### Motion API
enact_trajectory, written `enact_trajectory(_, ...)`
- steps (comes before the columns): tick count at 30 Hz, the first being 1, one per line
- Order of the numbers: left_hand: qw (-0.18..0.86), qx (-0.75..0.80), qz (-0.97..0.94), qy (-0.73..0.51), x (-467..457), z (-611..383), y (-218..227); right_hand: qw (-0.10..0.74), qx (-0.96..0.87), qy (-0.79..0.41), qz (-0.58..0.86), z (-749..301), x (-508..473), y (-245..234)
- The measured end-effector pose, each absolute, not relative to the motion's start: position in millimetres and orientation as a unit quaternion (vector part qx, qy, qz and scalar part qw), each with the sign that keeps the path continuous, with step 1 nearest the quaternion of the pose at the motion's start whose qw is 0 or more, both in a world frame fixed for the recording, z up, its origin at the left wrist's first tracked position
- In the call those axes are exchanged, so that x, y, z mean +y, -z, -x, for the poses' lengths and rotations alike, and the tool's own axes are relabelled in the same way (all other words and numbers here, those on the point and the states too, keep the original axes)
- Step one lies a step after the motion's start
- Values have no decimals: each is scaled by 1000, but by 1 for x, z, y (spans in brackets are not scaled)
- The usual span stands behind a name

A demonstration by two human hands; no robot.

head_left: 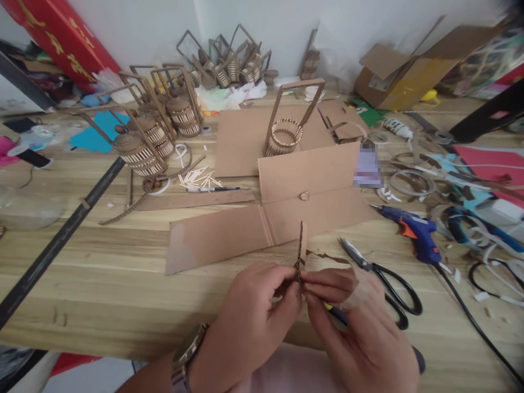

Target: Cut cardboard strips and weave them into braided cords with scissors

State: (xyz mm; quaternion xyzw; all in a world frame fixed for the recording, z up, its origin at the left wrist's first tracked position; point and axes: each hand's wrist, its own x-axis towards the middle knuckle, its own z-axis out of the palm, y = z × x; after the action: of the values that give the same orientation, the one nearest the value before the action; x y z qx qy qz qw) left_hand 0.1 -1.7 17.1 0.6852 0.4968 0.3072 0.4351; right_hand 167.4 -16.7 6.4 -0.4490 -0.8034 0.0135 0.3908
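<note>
Low in the middle, my left hand (pixel 262 305), with a watch (pixel 190 345) on its wrist, pinches a narrow strip of corrugated cardboard (pixel 302 245) that stands upright, its fluted edge showing. My right hand (pixel 360 316) meets it at the strip's lower end, thumb and fingers closed there. A thin brown paper ribbon (pixel 329 257) runs from the strip toward my right hand. The fingertips hide the spot where strip and ribbon meet. Partly under my right hand lies a dark tool with a bit of yellow (pixel 336 314). Black-handled scissors (pixel 379 270) lie just right of it.
A blue glue gun (pixel 417 232) with its cord lies at right. Folded cardboard (pixel 216 234) spreads ahead, with a small handled basket (pixel 285 136) behind it. Several lidded baskets (pixel 139 153), pale sticks (pixel 198 177) and a pen (pixel 216 189) are at left. A carton (pixel 417 71) stands back right.
</note>
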Motion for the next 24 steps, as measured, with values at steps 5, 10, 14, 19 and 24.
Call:
enact_trajectory(5, 447, 506, -664, -321, -1, -1, -15, 412, -785, -24, 461, -165, -17, -7)
enact_trajectory(10, 455, 506, -662, -312, -2, 0, -15, 466, -692, -158, 528, -162, -18, -3)
enact_trajectory(14, 482, 506, -645, -310, -1, 0, -15, 480, -671, -188, 533, -161, -18, -2)
enact_trajectory(19, 500, 493, -647, -298, 1, 1, -16, 458, -712, -134, 515, -160, -18, -2)
enact_trajectory(24, 474, 491, -662, -309, 0, 1, -15, 418, -768, -46, 484, -164, -16, -3)
